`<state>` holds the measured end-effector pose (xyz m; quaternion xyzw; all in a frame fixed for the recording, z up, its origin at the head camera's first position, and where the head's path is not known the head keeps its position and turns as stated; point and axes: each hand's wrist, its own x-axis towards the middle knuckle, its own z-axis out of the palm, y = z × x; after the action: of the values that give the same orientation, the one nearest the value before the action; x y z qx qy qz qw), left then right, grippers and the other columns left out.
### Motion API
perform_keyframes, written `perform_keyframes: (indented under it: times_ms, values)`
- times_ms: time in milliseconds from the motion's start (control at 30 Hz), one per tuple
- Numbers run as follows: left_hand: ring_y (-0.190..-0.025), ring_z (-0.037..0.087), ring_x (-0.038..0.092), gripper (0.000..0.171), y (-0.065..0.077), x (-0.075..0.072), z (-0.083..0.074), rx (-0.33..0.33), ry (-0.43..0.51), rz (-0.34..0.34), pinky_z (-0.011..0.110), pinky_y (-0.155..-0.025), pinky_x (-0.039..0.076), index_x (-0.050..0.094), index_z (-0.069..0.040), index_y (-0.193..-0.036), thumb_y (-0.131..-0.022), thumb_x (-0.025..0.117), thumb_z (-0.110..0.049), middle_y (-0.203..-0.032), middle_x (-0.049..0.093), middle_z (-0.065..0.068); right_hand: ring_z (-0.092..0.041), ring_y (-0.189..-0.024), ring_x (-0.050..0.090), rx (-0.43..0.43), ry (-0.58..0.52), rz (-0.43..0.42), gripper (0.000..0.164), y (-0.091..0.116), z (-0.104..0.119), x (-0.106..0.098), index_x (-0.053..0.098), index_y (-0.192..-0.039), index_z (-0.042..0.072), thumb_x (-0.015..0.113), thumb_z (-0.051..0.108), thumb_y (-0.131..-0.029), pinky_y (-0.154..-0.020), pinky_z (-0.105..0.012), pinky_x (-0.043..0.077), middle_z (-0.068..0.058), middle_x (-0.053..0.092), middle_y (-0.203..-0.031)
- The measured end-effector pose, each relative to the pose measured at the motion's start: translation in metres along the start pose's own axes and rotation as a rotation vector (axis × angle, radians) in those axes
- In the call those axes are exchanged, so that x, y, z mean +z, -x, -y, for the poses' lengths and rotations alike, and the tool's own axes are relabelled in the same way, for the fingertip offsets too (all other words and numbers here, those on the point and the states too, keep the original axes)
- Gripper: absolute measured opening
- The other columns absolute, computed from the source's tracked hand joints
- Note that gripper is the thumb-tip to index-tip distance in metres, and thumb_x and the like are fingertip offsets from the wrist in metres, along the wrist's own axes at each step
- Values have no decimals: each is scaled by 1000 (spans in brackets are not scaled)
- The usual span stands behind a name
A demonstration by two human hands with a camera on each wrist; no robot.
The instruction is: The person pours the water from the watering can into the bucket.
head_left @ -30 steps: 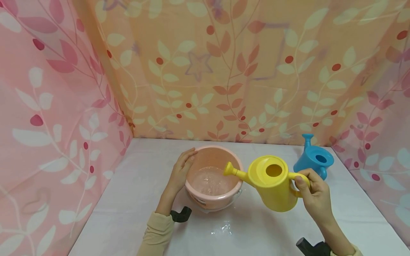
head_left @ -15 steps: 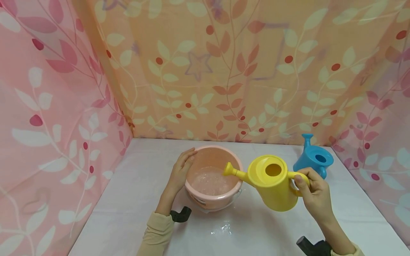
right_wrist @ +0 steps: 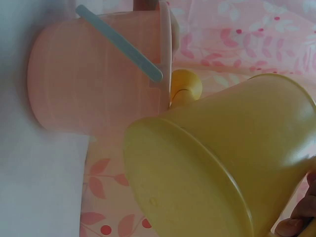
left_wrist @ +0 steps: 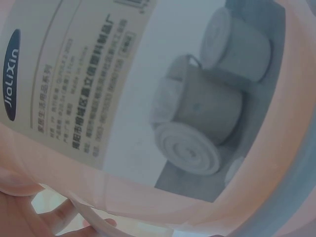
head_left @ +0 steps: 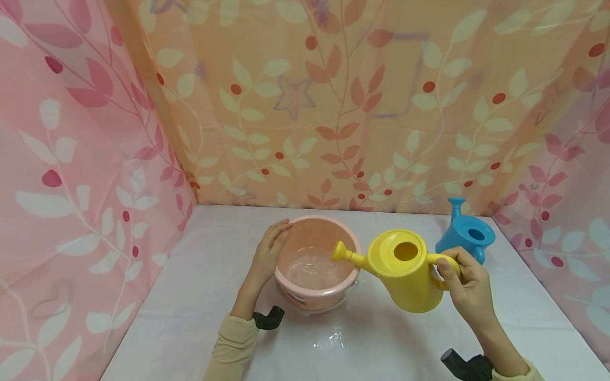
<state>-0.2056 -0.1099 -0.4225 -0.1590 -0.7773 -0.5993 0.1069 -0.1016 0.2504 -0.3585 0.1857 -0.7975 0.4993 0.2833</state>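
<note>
My right hand [head_left: 469,288] grips the handle of a yellow watering can [head_left: 412,288], raised above the table and tipped slightly left. Its spout reaches over the right rim of a pink plastic bucket [head_left: 316,291]. Shallow water [head_left: 310,270] with small bubbles shows inside the bucket. At the bucket's left side, my left hand [head_left: 267,256] rests with extended fingers, the tips at the rim. In the left wrist view, the printed label [left_wrist: 123,89] fills most of the picture. The right wrist view shows the can's underside [right_wrist: 182,182] and the bucket's pale blue-grey handle [right_wrist: 121,44].
A blue watering can [head_left: 467,238] stands at the back right of the white tabletop [head_left: 190,296]. A small wet patch [head_left: 329,338] glistens in front of the bucket. Patterned orange and pink curtains [head_left: 343,106] enclose the back and sides.
Almost nothing differs. Both hands, the yellow watering can and the bucket keep their places, while the bubbles on the water shift and the whole view moves very slightly.
</note>
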Motion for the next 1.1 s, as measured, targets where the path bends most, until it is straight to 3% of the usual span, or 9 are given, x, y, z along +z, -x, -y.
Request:
perform_keyframes:
  times_ms: [367,567,733,833,1100]
  values:
    - [-134,29,33,36,-1,-1,-1,-8,20,8,50,-108,28,55,-4,-127,-100,42,-23,-143,41,11,-7,-46,34,-45,-28,10,4,-2,-4,-2,54,-90,-11,50,-13,-88,-40,-12,41,4,43,-68]
    - [-133,22,35,36,0,-1,2,-32,-5,11,45,-108,30,56,-9,-126,-100,41,-30,-141,43,3,-6,-46,32,-42,-18,17,4,-2,-2,-1,53,-89,-11,50,-13,-88,-34,-20,32,5,42,-67]
    - [-133,24,35,37,0,-2,1,-25,0,15,47,-108,30,56,-9,-126,-99,41,-30,-142,42,4,-5,-47,33,-27,23,13,5,-4,0,-1,55,-89,-9,51,-12,-88,-35,-22,29,7,43,-66]
    - [-134,27,34,37,0,-2,-5,-30,7,23,49,-108,29,55,-5,-127,-100,42,-27,-143,41,8,-5,-49,34,-48,35,13,5,-4,-1,-2,55,-89,-8,51,-11,-88,-36,-21,32,4,45,-67]
    - [-134,32,32,36,6,-5,-38,-59,-7,51,49,-108,28,51,4,-127,-100,40,-17,-143,38,17,-6,-52,37,-56,39,13,4,-2,-3,-2,55,-89,-7,51,-9,-89,-41,-19,38,-3,48,-68]
